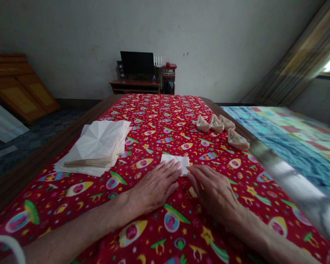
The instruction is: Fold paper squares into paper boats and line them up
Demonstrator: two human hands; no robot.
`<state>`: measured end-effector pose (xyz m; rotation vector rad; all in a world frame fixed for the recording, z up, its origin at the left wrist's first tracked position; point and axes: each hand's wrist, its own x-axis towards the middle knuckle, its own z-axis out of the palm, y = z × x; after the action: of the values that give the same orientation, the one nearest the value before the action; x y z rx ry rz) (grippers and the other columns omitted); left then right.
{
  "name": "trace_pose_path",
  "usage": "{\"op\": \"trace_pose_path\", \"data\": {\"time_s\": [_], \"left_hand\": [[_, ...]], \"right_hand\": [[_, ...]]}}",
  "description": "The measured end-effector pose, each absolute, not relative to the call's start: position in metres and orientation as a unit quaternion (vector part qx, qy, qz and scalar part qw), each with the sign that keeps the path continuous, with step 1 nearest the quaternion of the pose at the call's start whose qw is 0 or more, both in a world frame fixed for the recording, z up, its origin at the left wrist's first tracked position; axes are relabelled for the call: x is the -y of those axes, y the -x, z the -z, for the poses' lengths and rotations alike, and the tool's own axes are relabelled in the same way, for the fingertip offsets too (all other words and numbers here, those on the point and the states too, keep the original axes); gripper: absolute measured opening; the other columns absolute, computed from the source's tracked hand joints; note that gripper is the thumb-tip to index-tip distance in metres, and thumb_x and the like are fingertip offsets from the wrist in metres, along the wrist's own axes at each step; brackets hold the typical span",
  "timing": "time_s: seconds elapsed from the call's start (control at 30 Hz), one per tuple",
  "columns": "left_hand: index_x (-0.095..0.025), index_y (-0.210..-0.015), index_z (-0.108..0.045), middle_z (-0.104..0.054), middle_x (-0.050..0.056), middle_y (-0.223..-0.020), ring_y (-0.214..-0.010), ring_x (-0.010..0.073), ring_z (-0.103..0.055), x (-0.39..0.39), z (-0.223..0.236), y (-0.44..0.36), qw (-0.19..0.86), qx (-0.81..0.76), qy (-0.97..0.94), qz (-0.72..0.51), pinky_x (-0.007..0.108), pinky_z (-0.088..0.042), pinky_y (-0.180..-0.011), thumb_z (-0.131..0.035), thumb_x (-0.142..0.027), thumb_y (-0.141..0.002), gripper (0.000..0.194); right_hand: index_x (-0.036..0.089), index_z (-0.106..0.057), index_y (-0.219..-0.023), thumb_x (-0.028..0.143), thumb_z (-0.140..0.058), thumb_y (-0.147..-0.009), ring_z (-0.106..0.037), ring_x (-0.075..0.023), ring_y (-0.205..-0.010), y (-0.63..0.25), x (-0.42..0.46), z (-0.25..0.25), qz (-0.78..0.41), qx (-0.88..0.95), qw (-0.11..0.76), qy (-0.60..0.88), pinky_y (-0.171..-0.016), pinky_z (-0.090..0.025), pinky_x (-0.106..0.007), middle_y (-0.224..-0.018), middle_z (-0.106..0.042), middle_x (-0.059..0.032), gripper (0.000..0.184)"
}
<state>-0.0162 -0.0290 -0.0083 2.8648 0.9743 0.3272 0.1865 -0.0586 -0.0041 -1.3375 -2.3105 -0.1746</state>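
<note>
A small white sheet of folded paper [184, 161] lies on the red patterned cloth in front of me. My left hand [161, 183] rests flat across its left part, fingers stretched out and pressing it down. At the paper's right edge, my right hand [213, 185] has its fingers bent and drawn together, the tips pinching that edge; the thumb is partly hidden. To the left sits a stack of creased white paper [99, 137], with thin folded pieces [89, 162] on its near side. Several folded paper boat shapes [217, 124] stand at the right.
The red cloth [165, 141] covers a long table with a dark wooden border [79, 117]. Right of it is a bed with a patchwork cover [299, 139]. A monitor [137, 63] stands on a desk by the far wall; a wooden cabinet [19, 86] is at the left.
</note>
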Motion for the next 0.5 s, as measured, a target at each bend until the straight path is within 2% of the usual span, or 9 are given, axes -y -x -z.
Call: {"op": "trace_pose_path", "data": {"time_s": [0.07, 0.13, 0.2, 0.27, 0.5], "left_hand": [[-0.015, -0.138, -0.039, -0.034, 0.01, -0.148, -0.14, 0.022, -0.025, 0.029, 0.008, 0.016, 0.047, -0.32, -0.94, -0.112, 0.041, -0.027, -0.113, -0.034, -0.03, -0.097, 0.043], [-0.014, -0.138, -0.038, -0.035, 0.01, -0.148, -0.14, 0.0204, -0.024, 0.028, 0.009, 0.015, 0.039, -0.32, -0.939, -0.121, 0.039, -0.026, -0.113, -0.033, -0.029, -0.097, 0.044], [-0.014, -0.139, -0.038, -0.034, 0.009, -0.148, -0.14, 0.0197, -0.024, 0.028, 0.01, 0.016, 0.031, -0.318, -0.94, -0.122, 0.038, -0.026, -0.113, -0.033, -0.031, -0.097, 0.045], [-0.015, -0.14, -0.037, -0.033, 0.009, -0.149, -0.14, 0.0198, -0.024, 0.028, 0.01, 0.019, 0.025, -0.315, -0.942, -0.116, 0.038, -0.025, -0.113, -0.034, -0.033, -0.097, 0.046], [-0.02, -0.139, -0.038, -0.035, 0.005, -0.148, -0.138, 0.0181, -0.03, 0.03, 0.009, 0.042, 0.012, -0.338, -0.936, -0.101, 0.039, -0.021, -0.114, -0.033, -0.034, -0.098, 0.044]], "right_hand": [[0.013, -0.057, -0.123, 0.024, -0.037, -0.095, -0.054, -0.0235, -0.116, -0.185, 0.069, 0.005, 0.071, 0.88, 0.209, 0.421, -0.093, -0.046, -0.036, -0.124, -0.06, -0.0139, 0.036], [0.01, -0.044, -0.137, 0.03, -0.04, -0.094, -0.042, -0.0257, -0.13, -0.186, 0.074, 0.006, 0.069, 0.9, 0.172, 0.396, -0.103, -0.042, -0.042, -0.139, -0.046, -0.0156, 0.047], [0.008, -0.037, -0.141, 0.036, -0.042, -0.094, -0.036, -0.026, -0.134, -0.19, 0.076, 0.007, 0.064, 0.907, 0.138, 0.392, -0.105, -0.04, -0.043, -0.144, -0.038, -0.0163, 0.055], [0.007, -0.037, -0.141, 0.039, -0.041, -0.094, -0.034, -0.0259, -0.134, -0.195, 0.076, 0.007, 0.065, 0.913, 0.12, 0.385, -0.107, -0.038, -0.043, -0.145, -0.037, -0.016, 0.057], [0.009, -0.045, -0.136, 0.033, -0.038, -0.096, -0.037, -0.0248, -0.132, -0.205, 0.077, 0.002, 0.063, 0.912, 0.119, 0.387, -0.109, -0.035, -0.044, -0.139, -0.045, -0.0148, 0.048]]}}
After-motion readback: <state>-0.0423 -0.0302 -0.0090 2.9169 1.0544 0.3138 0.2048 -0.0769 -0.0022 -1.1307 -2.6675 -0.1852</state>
